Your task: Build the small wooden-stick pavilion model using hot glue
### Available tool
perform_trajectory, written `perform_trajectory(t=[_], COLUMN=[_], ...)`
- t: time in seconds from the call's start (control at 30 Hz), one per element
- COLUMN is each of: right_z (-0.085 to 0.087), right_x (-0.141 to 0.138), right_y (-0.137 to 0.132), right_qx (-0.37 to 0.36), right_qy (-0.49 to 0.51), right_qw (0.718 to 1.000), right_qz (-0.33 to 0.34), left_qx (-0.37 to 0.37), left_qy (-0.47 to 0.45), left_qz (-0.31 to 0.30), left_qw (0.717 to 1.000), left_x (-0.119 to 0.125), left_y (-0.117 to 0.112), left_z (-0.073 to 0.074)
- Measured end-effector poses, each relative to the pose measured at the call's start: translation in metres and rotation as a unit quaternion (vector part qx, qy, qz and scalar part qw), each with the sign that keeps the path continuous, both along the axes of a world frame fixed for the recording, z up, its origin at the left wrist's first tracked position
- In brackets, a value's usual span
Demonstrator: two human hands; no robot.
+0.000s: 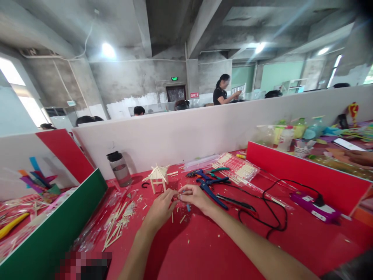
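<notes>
My left hand [161, 207] and my right hand [196, 197] meet over the red table [186, 254], fingertips pinched close together. Whatever they hold between them is too small and hidden to make out. A small blue piece [188, 207] shows just below my right fingers; I cannot tell whether it is held or lies on the table. Right behind my left hand stands a little pavilion model [158, 178] built of pale wooden sticks, upright on its posts with a pointed roof. Short stick offcuts [182, 219] are scattered under and around my hands.
Blue-handled cutters [208, 190], a black-handled tool [236, 203] and a black cable running to a purple power strip [316, 207] lie on the right. Bagged sticks [237, 167] are behind. A water bottle [119, 171] stands back left. Green [62, 225] and red [303, 171] dividers flank the table.
</notes>
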State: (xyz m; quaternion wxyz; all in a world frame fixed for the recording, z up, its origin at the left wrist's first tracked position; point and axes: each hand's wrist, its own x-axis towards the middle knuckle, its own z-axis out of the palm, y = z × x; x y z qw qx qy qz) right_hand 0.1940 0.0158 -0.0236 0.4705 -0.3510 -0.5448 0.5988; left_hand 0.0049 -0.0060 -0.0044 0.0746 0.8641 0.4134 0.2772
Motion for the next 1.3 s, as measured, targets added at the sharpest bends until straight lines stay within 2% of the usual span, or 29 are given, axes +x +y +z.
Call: perform_trajectory(t=[0.2,0.5,0.93,1.3], right_z=[-0.0018,0.0067,-0.0005,0.003], right_x=[-0.0007,0.0016,0.0055,-0.0001], right_y=[0.0021,-0.001,0.0043,0.0], right_qx=[-0.017,-0.016,-0.008,-0.002], right_qy=[0.013,0.008,-0.017,0.004], right_qw=[1.0,1.0,0.999,1.0], right_qz=[-0.006,0.0,0.038,0.015], left_qx=[0.017,0.033,0.046,0.067], left_qy=[-0.001,-0.002,0.01,-0.011], left_qz=[-0.014,-0.009,-0.005,-0.033], left_qw=[1.0,0.999,0.999,0.997], left_x=[-0.0021,-0.0026,0.0001,-0.0022], left_y=[-0.0007,0.0013,-0.0012,0.0011], left_z=[0.0,-0.0041,-0.0025,-0.0036])
